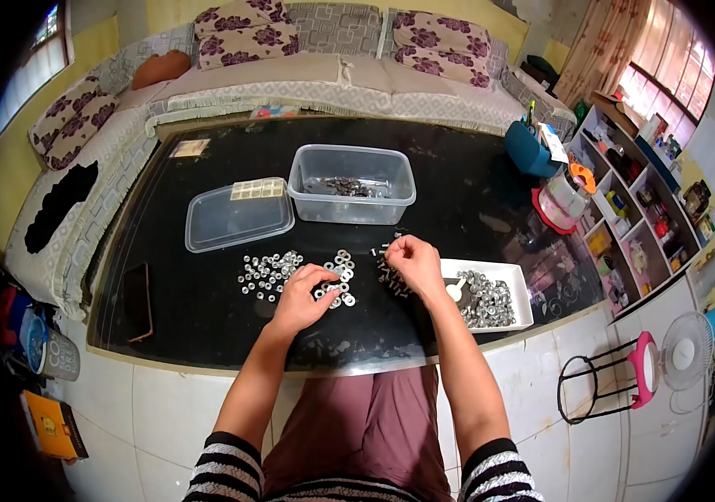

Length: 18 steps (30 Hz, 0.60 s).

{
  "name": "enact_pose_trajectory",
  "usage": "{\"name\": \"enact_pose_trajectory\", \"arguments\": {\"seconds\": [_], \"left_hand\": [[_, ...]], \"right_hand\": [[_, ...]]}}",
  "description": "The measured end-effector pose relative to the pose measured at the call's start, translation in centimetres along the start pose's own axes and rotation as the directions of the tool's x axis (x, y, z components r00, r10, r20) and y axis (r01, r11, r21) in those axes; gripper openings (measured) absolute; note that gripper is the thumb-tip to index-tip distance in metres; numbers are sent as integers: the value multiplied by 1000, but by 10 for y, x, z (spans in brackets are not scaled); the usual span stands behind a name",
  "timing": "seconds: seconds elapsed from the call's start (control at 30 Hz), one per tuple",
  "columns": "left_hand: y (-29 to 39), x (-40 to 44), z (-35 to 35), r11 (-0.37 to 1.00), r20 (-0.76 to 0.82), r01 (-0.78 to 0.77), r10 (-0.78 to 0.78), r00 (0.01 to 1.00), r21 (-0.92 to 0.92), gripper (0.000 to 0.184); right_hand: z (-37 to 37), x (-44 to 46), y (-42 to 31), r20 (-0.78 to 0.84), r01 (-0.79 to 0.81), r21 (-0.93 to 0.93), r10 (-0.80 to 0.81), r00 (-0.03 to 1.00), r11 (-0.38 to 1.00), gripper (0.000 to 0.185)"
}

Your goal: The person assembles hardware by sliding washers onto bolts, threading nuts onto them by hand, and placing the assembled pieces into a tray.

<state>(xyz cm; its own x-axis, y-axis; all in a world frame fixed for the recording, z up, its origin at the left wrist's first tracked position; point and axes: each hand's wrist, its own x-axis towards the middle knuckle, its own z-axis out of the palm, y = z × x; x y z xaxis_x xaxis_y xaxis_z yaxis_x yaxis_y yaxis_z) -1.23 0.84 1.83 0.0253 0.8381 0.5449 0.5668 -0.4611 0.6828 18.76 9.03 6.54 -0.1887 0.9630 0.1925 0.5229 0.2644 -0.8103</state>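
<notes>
My left hand rests at a pile of metal washers, its fingertips touching them and its thumb apart from the fingers. To its left lies a loose group of small metal nuts, partly behind the hand. My right hand is over a scatter of small dark screws, thumb and fingers pinched together. What the pinch holds, if anything, is too small to make out. Beside my right wrist stands a white tray of shiny metal pieces, with a small cream scoop in it.
A clear plastic box with dark metal hardware stands behind the hands, its lid to the left. A phone lies near the black table's left edge. A teal holder and a jar stand at right.
</notes>
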Motion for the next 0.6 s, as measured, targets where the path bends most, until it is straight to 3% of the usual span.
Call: {"name": "enact_pose_trajectory", "arguments": {"seconds": [0.03, 0.13, 0.27, 0.37, 0.6], "left_hand": [[0, 0, 0, 1000, -4, 0, 0, 1000, 0, 18], [-2, 0, 1, 1000, 15, 8, -8, 1000, -7, 17], [-3, -1, 2, 1000, 24, -13, 13, 1000, -15, 16], [-4, 0, 2, 999, 13, -27, 28, 1000, -46, 16], [-2, 0, 3, 998, 18, 18, -17, 1000, -52, 14]], "right_hand": [[-1, 6, 0, 1, 3, -2, -3, 1000, 1000, 15], [3, 22, 4, 97, -3, -275, 31, 995, 961, 14], [9, 30, 10, 137, -12, -423, 78, 987, 906, 15], [12, 29, 14, 148, 57, -505, 21, 989, 861, 14], [-5, 14, 14, 33, 181, -417, -184, 982, 891, 11]]}}
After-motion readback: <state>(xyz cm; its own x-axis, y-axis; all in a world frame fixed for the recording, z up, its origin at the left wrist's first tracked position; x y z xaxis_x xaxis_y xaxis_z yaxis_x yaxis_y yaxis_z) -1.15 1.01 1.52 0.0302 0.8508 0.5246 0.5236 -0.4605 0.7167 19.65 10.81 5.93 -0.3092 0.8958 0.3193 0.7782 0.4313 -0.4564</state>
